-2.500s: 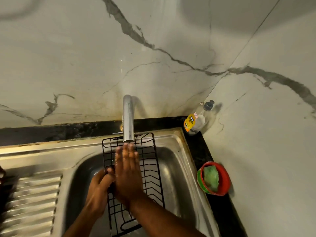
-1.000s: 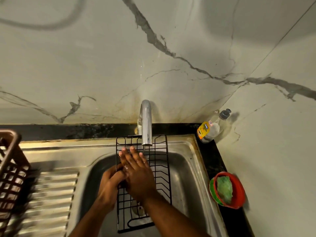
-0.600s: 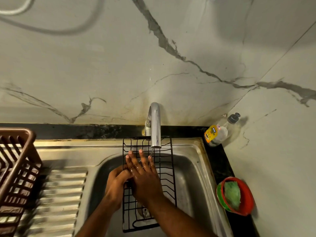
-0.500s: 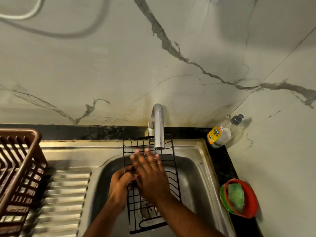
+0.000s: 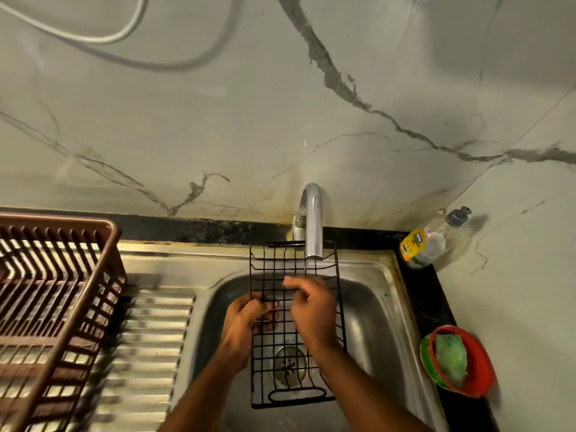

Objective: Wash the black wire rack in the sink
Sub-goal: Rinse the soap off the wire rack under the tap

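Landmark: one steel sink [image 5: 383, 310], its basin set into a black surface [image 5: 433, 304] below a marble-veined wall.
Rack: one black wire rack [image 5: 274, 266] stood tilted in the sink basin, its top edge leaning at the sink's back rim, its foot low in the basin above the drain.
Tap: one chrome tap [image 5: 312, 219] rose behind the sink; a thin stream of water fell from its spout onto the upper part of the rack.
Left hand: one left hand [image 5: 246, 319] gripped the rack's left side, fingers curled round the wires.
Right hand: one right hand [image 5: 311, 307] lay against the rack's middle, just under the stream; its fingers were bent, blurred, and whether they pinched a wire cannot be told.
Drain: one round drain [image 5: 290, 364] showed through the rack's grid.
Basket: one brown slatted basket [image 5: 53, 294] sat on the ribbed drainboard left of the sink.
Bottle: one clear bottle with a yellow label [image 5: 424, 244] stood at the sink's back right corner.
Bowl: one red bowl [image 5: 480, 363] holding one green scrubber [image 5: 450, 360] sat right of the sink.
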Demonstrator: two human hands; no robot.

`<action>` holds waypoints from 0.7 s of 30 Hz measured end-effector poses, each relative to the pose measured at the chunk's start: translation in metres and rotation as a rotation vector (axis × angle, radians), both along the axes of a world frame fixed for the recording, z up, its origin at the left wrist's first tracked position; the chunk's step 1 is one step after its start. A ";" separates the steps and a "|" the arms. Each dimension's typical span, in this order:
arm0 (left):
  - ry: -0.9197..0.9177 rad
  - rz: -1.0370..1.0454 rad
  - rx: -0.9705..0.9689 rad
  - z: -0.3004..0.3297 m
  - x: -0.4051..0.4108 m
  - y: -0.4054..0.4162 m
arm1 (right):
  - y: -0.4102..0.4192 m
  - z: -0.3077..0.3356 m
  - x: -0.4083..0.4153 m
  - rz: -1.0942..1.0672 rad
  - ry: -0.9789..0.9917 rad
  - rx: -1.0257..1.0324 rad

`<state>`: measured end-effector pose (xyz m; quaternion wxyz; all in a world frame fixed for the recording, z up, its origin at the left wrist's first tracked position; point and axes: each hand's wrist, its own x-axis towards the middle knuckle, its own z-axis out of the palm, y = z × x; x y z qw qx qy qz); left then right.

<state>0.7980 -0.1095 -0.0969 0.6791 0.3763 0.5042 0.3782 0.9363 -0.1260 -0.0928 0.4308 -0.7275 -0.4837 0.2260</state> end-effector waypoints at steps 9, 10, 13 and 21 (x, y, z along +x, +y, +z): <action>0.012 0.031 0.065 0.016 0.003 0.014 | 0.009 0.035 0.002 -0.031 1.057 -0.554; 0.003 0.042 0.067 0.016 0.002 0.018 | -0.002 0.031 -0.001 0.031 0.932 -0.678; -0.003 0.012 0.086 0.016 0.004 0.023 | -0.019 0.029 -0.008 0.072 0.715 -0.840; 0.007 -0.004 0.106 0.014 0.007 0.020 | 0.032 0.059 0.008 0.024 0.589 -0.490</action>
